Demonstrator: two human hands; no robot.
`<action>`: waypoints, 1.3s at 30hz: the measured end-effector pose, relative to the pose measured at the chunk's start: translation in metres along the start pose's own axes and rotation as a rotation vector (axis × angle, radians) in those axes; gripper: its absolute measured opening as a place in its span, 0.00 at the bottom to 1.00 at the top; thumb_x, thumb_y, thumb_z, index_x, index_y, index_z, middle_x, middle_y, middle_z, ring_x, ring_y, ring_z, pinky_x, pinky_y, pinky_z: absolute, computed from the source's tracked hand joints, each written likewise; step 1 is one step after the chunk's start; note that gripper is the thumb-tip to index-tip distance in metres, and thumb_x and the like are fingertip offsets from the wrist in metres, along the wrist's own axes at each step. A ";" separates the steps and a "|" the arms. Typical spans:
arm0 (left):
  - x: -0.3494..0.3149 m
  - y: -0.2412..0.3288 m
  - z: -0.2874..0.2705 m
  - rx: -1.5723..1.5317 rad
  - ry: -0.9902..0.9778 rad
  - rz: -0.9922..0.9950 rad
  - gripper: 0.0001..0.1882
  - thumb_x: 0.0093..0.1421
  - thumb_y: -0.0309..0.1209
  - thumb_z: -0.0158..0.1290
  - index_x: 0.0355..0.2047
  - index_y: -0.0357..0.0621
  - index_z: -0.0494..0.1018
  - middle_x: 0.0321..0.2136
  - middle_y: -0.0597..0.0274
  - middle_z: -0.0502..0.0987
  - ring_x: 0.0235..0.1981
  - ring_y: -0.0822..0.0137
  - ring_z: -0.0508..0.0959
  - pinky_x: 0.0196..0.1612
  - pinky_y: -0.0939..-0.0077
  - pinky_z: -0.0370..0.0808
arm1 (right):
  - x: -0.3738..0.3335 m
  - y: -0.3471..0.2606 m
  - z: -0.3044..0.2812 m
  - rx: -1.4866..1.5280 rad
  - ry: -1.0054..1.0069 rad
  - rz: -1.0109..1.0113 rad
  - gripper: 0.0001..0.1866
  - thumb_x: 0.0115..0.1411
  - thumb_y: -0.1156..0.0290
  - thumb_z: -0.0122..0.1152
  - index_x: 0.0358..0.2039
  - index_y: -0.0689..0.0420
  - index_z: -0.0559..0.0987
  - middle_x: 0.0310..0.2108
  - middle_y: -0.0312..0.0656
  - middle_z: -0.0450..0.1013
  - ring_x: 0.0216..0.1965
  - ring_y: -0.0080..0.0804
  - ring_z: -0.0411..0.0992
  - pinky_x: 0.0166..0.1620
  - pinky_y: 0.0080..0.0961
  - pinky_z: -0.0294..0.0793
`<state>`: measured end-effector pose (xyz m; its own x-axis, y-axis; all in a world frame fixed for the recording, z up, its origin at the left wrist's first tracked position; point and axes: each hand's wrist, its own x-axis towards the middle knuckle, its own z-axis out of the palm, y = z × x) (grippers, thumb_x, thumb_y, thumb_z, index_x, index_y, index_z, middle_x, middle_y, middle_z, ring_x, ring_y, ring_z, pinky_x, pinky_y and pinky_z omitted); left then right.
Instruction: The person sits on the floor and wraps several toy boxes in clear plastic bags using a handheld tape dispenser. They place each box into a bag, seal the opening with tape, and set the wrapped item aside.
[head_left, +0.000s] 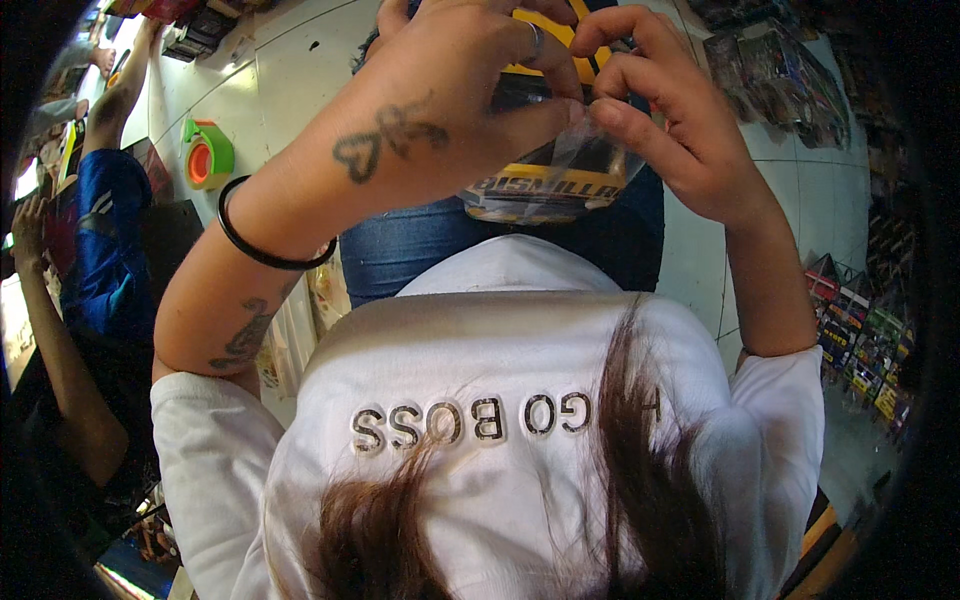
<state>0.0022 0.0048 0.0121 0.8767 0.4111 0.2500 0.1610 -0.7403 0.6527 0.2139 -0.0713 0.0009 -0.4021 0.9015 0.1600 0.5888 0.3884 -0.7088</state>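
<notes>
On my lap rests a yellow and black item [545,188] in clear plastic wrap, partly covered by my hands. Its exact kind is hard to make out. My left hand [455,85] comes over it from the left, thumb and fingers pinching the clear plastic near the middle. Opposite it, my right hand [670,120] has curled fingers, with thumb and forefinger closed on the same plastic. The two pinches almost touch. The far end of the item is hidden behind my fingers and the picture's upper edge.
A green tape dispenser [207,155] with an orange core is on the tiled floor at the left. Plastic-wrapped goods [775,85] lie at the far right, and several colourful small packages [860,335] below them. Another person's blue-clothed leg [112,225] is at the left.
</notes>
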 end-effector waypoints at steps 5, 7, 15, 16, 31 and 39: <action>0.001 -0.003 0.004 -0.025 -0.072 -0.070 0.12 0.56 0.38 0.56 0.34 0.43 0.77 0.47 0.52 0.68 0.56 0.53 0.61 0.57 0.45 0.50 | -0.001 -0.006 -0.001 -0.085 0.058 -0.034 0.13 0.58 0.59 0.57 0.26 0.56 0.73 0.42 0.43 0.64 0.45 0.38 0.59 0.51 0.36 0.55; 0.000 -0.004 0.008 -0.045 -0.035 -0.109 0.10 0.56 0.35 0.57 0.35 0.43 0.76 0.42 0.58 0.72 0.51 0.60 0.68 0.53 0.62 0.60 | -0.005 -0.009 0.003 -0.272 0.238 -0.139 0.10 0.54 0.61 0.62 0.28 0.53 0.76 0.45 0.37 0.68 0.49 0.35 0.61 0.52 0.34 0.55; 0.002 -0.004 0.016 -0.329 -0.105 -0.426 0.09 0.55 0.29 0.57 0.37 0.42 0.75 0.44 0.58 0.74 0.48 0.63 0.72 0.52 0.73 0.67 | -0.022 -0.016 0.023 -0.910 0.329 -0.338 0.10 0.47 0.59 0.67 0.28 0.47 0.80 0.50 0.31 0.70 0.54 0.31 0.62 0.52 0.32 0.55; 0.002 -0.002 0.011 -0.161 -0.081 -0.271 0.09 0.55 0.28 0.57 0.37 0.42 0.75 0.44 0.57 0.74 0.49 0.62 0.72 0.52 0.73 0.67 | -0.020 -0.015 0.023 -0.979 0.298 -0.411 0.07 0.48 0.61 0.67 0.26 0.47 0.79 0.50 0.31 0.70 0.54 0.31 0.62 0.52 0.32 0.54; -0.013 -0.024 0.036 -0.352 0.042 -0.265 0.10 0.56 0.30 0.57 0.39 0.46 0.75 0.46 0.57 0.72 0.51 0.61 0.70 0.52 0.72 0.67 | -0.013 -0.032 0.019 -0.749 0.315 -0.300 0.09 0.48 0.63 0.66 0.30 0.50 0.80 0.51 0.34 0.68 0.52 0.35 0.61 0.52 0.33 0.54; -0.016 -0.012 0.017 0.266 0.100 0.026 0.11 0.54 0.37 0.56 0.34 0.45 0.79 0.49 0.57 0.71 0.54 0.57 0.66 0.59 0.57 0.54 | -0.013 -0.009 0.025 -0.521 0.173 -0.129 0.05 0.51 0.68 0.63 0.24 0.55 0.77 0.49 0.36 0.65 0.53 0.35 0.60 0.55 0.34 0.53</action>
<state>-0.0057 -0.0015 -0.0122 0.8352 0.4310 0.3417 0.2645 -0.8594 0.4376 0.1960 -0.0917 -0.0117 -0.3988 0.8417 0.3640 0.8287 0.5007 -0.2499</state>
